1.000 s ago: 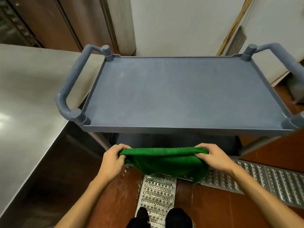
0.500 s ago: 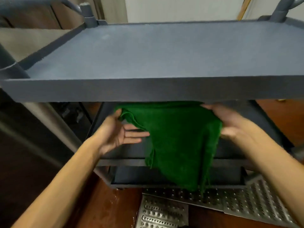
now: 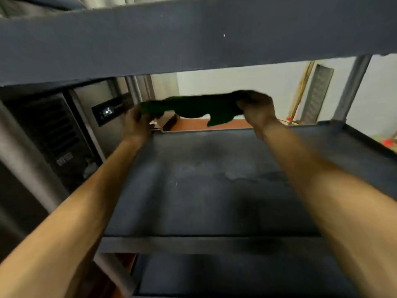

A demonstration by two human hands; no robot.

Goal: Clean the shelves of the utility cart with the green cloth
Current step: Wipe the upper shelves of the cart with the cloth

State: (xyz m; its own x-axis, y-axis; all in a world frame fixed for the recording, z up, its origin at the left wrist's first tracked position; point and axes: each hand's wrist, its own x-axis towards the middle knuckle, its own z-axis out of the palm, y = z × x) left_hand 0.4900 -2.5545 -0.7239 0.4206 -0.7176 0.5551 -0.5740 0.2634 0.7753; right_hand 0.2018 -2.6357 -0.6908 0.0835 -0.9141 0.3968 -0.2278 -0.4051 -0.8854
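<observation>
The grey utility cart fills the head view: its top shelf's front edge (image 3: 193, 39) crosses the upper frame and the dusty middle shelf (image 3: 204, 186) lies below it. Both my arms reach in over the middle shelf. The green cloth (image 3: 197, 108) hangs stretched between my hands above the shelf's far edge. My left hand (image 3: 136, 120) grips its left end and my right hand (image 3: 256, 107) grips its right end. The picture is blurred and dark there.
A steel appliance with a lit display panel (image 3: 107, 111) and vent grille stands at the left. Cart posts rise at the left (image 3: 25, 160) and the far right (image 3: 352, 87). The bottom shelf (image 3: 214, 276) shows below. A white wall lies behind.
My view has dropped from above the top shelf to the level of the middle shelf. Both hands have carried the cloth in under the top shelf to the far side.
</observation>
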